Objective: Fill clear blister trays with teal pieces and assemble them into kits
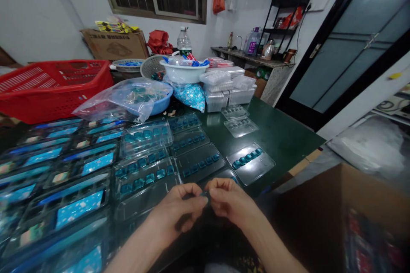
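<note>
My left hand (pixel 185 207) and my right hand (pixel 226 200) meet close together over the near edge of the green table. Thumb and fingers of each hand are pinched, and between the fingertips sits a small teal piece (pixel 204 195), mostly covered. Just beyond them lie clear plastic trays (pixel 200 163) with rows of teal square pieces. To the right, a separate clear tray (pixel 251 168) carries a slanting row of the same teal pieces (pixel 246 158).
Filled packs with blue patterned packets (pixel 80 209) cover the left side. Behind stand a red basket (pixel 54 89), a blue basin (pixel 163 100), a white bowl (pixel 184 74) and stacked clear trays (pixel 229 96). An open cardboard box (pixel 314 204) is at the lower right.
</note>
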The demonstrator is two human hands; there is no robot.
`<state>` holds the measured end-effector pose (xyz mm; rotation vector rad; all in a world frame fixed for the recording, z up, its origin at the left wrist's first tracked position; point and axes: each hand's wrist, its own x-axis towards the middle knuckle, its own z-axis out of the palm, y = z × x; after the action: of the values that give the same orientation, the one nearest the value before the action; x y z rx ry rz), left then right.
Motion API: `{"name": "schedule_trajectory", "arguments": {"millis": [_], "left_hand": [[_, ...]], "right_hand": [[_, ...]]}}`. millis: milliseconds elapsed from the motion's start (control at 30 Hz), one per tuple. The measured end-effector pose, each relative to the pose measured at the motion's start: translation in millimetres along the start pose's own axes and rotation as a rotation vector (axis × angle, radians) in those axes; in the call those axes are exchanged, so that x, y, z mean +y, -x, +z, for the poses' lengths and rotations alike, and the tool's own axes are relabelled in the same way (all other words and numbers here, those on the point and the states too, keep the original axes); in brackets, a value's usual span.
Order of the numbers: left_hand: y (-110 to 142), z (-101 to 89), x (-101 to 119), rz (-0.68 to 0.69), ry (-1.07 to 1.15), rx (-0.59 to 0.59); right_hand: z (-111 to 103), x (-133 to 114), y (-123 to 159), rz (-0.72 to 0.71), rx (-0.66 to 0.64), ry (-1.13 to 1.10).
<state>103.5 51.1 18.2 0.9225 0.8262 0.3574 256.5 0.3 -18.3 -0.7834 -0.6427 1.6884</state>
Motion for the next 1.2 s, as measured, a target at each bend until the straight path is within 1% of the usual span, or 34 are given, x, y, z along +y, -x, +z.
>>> {"name": "schedule_trajectory", "arguments": {"millis": [100, 167, 267, 333, 400, 467, 500, 567, 633, 767, 833, 900, 1000, 1100, 1200], "left_hand": [[-1, -0.8, 0, -0.023, 0.131, -0.022], [-3, -2.1, 1, -0.022, 0.196, 0.014], [-7, -4.8, 2, -0.020, 0.281, 0.087], [-11, -5.7, 3, -0.030, 0.283, 0.091], [-15, -5.0, 3, -0.033, 0.239, 0.067], [-17, -2.6, 3, -0.033, 0.192, 0.046], [-18, -0.8, 3, -0.028, 0.178, 0.045], [-18, 3.6, 2, -0.001, 0.146, 0.059], [-17, 8.6, 0, 0.063, 0.079, 0.109], [-14, 17.4, -4, 0.252, -0.121, 0.242], [-14, 19.1, -5, 0.315, -0.161, 0.239], [-16, 18.7, -5, 0.312, -0.148, 0.212], [-18, 16.7, -5, 0.230, -0.069, 0.168], [-18, 16.6, -3, 0.179, -0.002, 0.101], [-17, 17.1, -2, 0.147, 0.031, 0.044]], "right_hand": [[-2, -1, 0, 0.016, 0.009, 0.017], [-3, -3, 0, -0.030, 0.072, 0.132], [-1, -7, 4, -0.225, 0.232, 0.376], [4, -9, 7, -0.363, 0.289, 0.521], [10, -11, 9, -0.455, 0.274, 0.685], [12, -12, 7, -0.512, 0.260, 0.841], [12, -12, 6, -0.527, 0.269, 0.882], [11, -12, 2, -0.531, 0.306, 0.866], [8, -11, -1, -0.502, 0.325, 0.786], [7, -12, -1, -0.376, 0.286, 0.669], [8, -13, 2, -0.332, 0.265, 0.648], [9, -15, 4, -0.294, 0.236, 0.614], [9, -15, 6, -0.242, 0.198, 0.498], [9, -12, 8, -0.281, 0.233, 0.450], [9, -9, 10, -0.360, 0.278, 0.539]]}}
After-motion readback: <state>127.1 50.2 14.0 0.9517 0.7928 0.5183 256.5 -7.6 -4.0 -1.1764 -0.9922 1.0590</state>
